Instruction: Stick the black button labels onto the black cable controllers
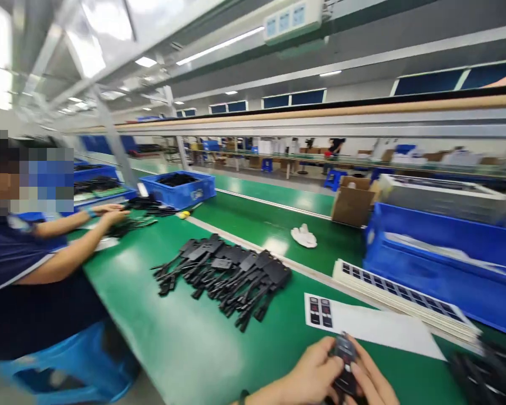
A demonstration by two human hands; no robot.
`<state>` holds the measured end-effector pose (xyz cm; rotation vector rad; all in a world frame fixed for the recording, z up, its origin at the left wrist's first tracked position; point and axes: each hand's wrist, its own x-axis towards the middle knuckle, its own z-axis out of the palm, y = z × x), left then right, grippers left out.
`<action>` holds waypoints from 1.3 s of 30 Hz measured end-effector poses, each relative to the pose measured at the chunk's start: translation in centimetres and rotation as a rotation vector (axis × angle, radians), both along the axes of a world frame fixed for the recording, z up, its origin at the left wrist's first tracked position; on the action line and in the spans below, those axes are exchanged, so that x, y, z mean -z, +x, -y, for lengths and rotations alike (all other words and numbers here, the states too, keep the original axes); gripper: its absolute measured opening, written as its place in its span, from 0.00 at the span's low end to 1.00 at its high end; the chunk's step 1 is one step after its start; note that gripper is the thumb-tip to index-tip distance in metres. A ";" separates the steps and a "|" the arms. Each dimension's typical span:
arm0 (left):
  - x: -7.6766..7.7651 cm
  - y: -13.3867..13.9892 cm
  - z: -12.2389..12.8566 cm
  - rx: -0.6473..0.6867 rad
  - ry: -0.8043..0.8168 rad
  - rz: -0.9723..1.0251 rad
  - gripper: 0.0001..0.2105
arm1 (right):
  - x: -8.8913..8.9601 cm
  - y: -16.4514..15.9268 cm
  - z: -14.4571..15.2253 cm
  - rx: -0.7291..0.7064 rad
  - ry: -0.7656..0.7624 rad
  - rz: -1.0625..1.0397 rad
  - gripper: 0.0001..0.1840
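Observation:
At the lower right of the head view, a small black remote-like device [346, 360] is held upright between my two hands. My left hand [314, 371] closes on its left side, the thumb lying over its front face. Fingers of my right hand [371, 374] press on its right side. Just beyond lies a white label sheet [371, 320] with two dark printed labels at its left end. A thick stack of label sheets [396, 292] is behind it. Left of my hands, many flat black cabled pieces [231, 264] lie in an overlapping row on the green table.
A co-worker [21, 253] sits at the left, hands on cabled parts. Blue bins [177, 188] stand at the back left, and a large blue bin [442, 264] at the right. Black parts [489, 371] fill the lower right corner. A crumpled white item [304, 236] lies beyond the table's pale strip.

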<state>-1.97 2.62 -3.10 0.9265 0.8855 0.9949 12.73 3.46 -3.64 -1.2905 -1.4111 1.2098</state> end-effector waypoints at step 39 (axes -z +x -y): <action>-2.6 -0.2 0.8 0.266 0.032 -0.042 0.29 | -2.7 -0.7 0.4 -0.023 -0.139 -0.221 0.17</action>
